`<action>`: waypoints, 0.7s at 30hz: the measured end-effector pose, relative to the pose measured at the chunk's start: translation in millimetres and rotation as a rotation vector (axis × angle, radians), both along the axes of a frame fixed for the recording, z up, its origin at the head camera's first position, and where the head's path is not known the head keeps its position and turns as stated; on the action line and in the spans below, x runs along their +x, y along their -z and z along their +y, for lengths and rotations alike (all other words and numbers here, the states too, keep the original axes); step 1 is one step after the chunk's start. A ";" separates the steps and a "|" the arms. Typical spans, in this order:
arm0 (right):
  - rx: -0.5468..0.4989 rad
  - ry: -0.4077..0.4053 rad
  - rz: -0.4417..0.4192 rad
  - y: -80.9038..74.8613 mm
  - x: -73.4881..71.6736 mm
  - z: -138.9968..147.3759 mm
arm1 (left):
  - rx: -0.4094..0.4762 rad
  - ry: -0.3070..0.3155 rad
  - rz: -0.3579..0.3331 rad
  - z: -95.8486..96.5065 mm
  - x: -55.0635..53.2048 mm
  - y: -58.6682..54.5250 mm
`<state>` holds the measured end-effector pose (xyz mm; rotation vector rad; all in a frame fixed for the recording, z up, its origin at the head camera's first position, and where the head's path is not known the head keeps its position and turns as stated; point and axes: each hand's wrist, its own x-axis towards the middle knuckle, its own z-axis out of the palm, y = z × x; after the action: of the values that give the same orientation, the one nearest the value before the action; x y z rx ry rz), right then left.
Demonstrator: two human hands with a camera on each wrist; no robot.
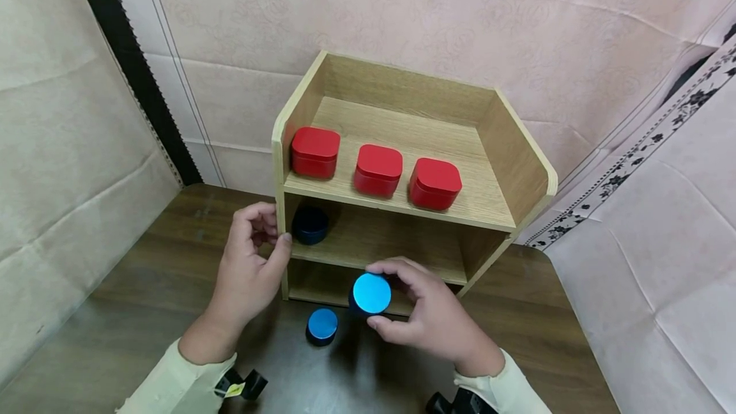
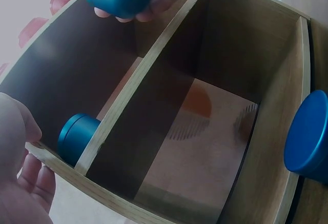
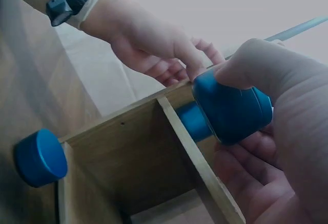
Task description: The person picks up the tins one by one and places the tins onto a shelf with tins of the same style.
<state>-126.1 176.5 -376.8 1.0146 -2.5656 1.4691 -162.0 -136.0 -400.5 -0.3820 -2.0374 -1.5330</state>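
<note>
My right hand (image 1: 422,312) pinches a round blue tin (image 1: 371,294) between thumb and fingers, in front of the wooden shelf unit's lower levels. With the thumb on its front edge and the fingers around the outside, my left hand (image 1: 247,260) grips the left side panel of the shelf unit (image 1: 485,260). A second blue tin (image 1: 310,225) stands at the left end of the middle shelf, close to the left thumb; the left wrist view shows the same tin (image 2: 77,137) against the side panel. On the table in front of the unit is a third blue tin (image 1: 322,326).
Three red rounded-square tins, the left one (image 1: 315,152), the middle one (image 1: 377,170) and the right one (image 1: 435,183), stand along the top shelf's front. The unit sits on a dark wooden table (image 1: 144,312). Pale patterned cloth (image 1: 431,18) hangs behind and at both sides.
</note>
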 end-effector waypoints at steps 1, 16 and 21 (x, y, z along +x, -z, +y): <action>-0.002 0.004 -0.010 -1.5 -1.6 0.4 | 0.000 0.001 0.000 0.0 0.1 0.0; 0.056 0.087 -0.098 -30.5 -28.3 -0.8 | 0.009 -0.001 0.002 0.4 0.2 -1.0; 0.107 0.109 -0.126 -36.3 -38.6 -3.4 | 0.003 0.004 0.010 0.1 0.1 -1.4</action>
<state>-164.7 173.1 -340.5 0.8017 -2.7644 1.4264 -161.9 -135.9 -399.1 -0.3922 -2.0277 -1.5329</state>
